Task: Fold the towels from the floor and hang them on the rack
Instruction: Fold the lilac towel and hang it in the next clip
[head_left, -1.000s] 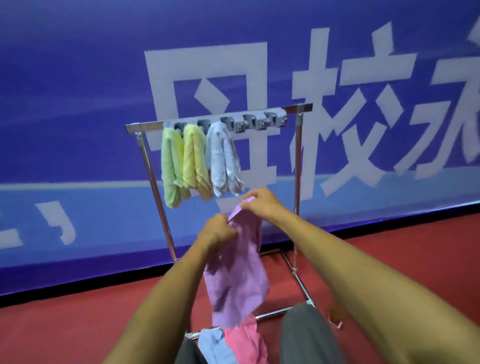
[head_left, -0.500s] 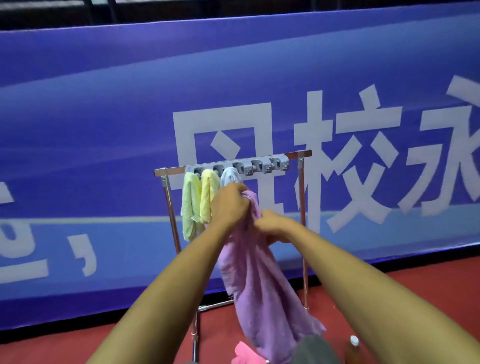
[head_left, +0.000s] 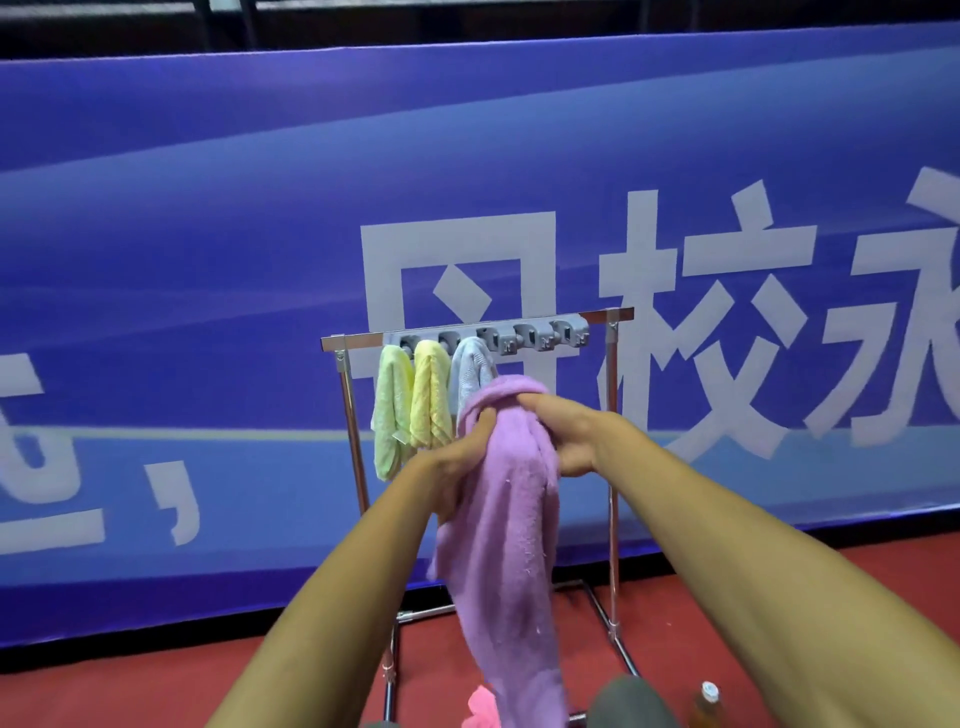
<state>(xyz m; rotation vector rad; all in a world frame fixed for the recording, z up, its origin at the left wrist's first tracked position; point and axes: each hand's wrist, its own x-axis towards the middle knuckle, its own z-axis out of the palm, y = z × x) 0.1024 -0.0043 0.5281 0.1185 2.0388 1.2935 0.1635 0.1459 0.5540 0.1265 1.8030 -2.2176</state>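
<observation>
A purple towel (head_left: 511, 525) hangs doubled over between my two hands, its fold at the top just below the rack's clip bar. My left hand (head_left: 457, 462) grips its left side, and my right hand (head_left: 563, 431) holds its right side near the fold. The metal rack (head_left: 612, 415) stands behind the towel, with a grey strip of clips (head_left: 524, 335) along its top bar. Three towels hang from it: green (head_left: 389, 415), yellow (head_left: 430, 397) and pale grey (head_left: 470, 371). A pink towel (head_left: 480, 709) lies on the floor below.
A large blue banner (head_left: 208, 260) with white characters runs behind the rack. The floor (head_left: 130, 691) is red. A small bottle (head_left: 706, 701) stands on the floor at the lower right, beside my grey-clad knee (head_left: 631, 701).
Both hands have lifted the purple towel from waist height to the rack's top and gathered it into a fold. My view has tilted upward, so the floor pile is mostly out of sight.
</observation>
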